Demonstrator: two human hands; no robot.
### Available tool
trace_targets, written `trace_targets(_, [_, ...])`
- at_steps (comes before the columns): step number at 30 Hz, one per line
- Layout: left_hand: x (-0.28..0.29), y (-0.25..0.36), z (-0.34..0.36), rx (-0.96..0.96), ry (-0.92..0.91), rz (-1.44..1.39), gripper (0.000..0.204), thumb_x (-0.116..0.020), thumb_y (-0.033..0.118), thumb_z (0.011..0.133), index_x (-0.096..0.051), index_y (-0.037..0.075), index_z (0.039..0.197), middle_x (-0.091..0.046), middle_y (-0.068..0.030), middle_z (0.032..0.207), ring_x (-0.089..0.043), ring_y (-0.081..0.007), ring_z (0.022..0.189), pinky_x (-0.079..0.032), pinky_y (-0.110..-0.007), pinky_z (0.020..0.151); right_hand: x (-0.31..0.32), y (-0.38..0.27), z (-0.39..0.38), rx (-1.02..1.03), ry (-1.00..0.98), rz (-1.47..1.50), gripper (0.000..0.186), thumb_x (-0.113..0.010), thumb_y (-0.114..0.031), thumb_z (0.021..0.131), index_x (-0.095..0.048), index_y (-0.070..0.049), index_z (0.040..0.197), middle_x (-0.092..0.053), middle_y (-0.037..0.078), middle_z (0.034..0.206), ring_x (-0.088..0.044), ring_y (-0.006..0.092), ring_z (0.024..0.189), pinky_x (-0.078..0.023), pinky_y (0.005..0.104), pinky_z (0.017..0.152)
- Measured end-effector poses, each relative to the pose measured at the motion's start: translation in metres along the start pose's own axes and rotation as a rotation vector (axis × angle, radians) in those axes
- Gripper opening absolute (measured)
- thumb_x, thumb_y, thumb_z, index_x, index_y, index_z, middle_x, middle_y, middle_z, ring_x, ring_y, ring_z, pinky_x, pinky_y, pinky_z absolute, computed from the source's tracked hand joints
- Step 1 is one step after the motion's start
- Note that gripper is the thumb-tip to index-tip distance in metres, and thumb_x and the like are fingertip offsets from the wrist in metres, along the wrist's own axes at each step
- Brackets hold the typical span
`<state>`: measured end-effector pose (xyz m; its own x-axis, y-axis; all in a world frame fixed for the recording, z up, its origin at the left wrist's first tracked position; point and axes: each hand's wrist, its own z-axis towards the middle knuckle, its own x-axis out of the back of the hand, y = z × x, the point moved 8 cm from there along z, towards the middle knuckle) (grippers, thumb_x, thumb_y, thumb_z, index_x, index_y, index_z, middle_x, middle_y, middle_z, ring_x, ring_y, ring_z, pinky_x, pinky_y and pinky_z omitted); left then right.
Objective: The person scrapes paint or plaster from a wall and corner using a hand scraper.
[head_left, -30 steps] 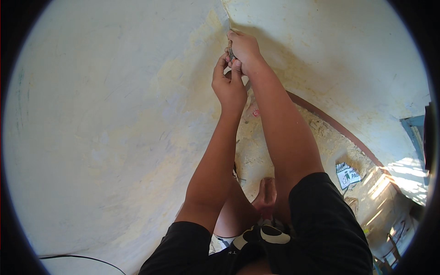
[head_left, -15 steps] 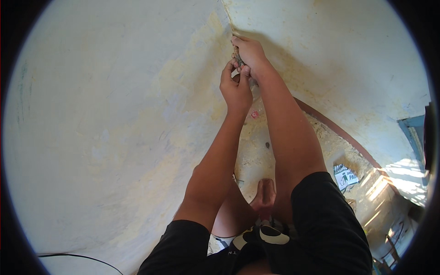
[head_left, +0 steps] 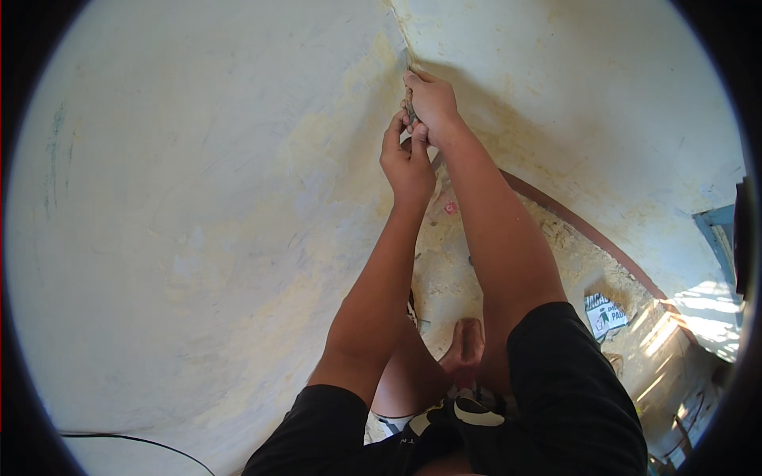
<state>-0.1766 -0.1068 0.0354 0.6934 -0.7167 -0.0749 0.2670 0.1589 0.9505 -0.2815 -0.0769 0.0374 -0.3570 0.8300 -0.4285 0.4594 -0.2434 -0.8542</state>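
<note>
At the wall corner [head_left: 406, 36], my right hand [head_left: 434, 101] is closed round a slim, worn hand tool [head_left: 410, 108] with a thin blade-like tip. That tip meets the corner line where the two walls join. Just below, my left hand [head_left: 409, 168] pinches the tool's lower end between thumb and fingers, close against the right hand. Most of the handle is hidden in my grip, so its exact kind is hard to tell. Patchy yellowish and white paint covers the left wall [head_left: 198, 198] beside my hands.
A brown baseboard strip [head_left: 571, 216] runs along the right wall's foot. On the rough floor lie a small pink-red scrap [head_left: 451, 208] and a printed white-and-green sheet [head_left: 606, 316]. A blue frame [head_left: 717, 230] stands at far right. One black cable [head_left: 143, 442] crosses lower left.
The view has shifted slightly. Both hands sit a little lower in the picture, keeping their grip on the tool, and more of the thin tip shows at the corner.
</note>
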Motion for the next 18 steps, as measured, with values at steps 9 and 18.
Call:
trace_targets(9, [0.005, 0.009, 0.005, -0.028, 0.024, 0.01, 0.042, -0.054, 0.021, 0.096, -0.047, -0.007, 0.126, -0.055, -0.0121, 0.113, -0.06, -0.0158, 0.092, -0.054, -0.028, 0.078, -0.008, -0.009, -0.004, 0.033, 0.042, 0.002, 0.027, -0.055, -0.024, 0.092, -0.06, -0.006, 0.112, -0.051, 0.007, 0.064, -0.043, 0.0145, 0.04, -0.034, 0.03, 0.032])
trace_targets(18, [-0.001, 0.015, 0.008, 0.016, -0.045, -0.054, 0.036, -0.053, 0.016, 0.096, -0.048, -0.006, 0.124, -0.055, -0.013, 0.113, -0.06, -0.0153, 0.091, -0.054, -0.029, 0.079, -0.005, -0.016, -0.001, 0.114, 0.053, -0.058, 0.026, -0.053, -0.024, 0.093, -0.06, -0.005, 0.11, -0.05, 0.008, 0.064, -0.043, 0.0148, 0.04, -0.033, 0.0298, 0.032])
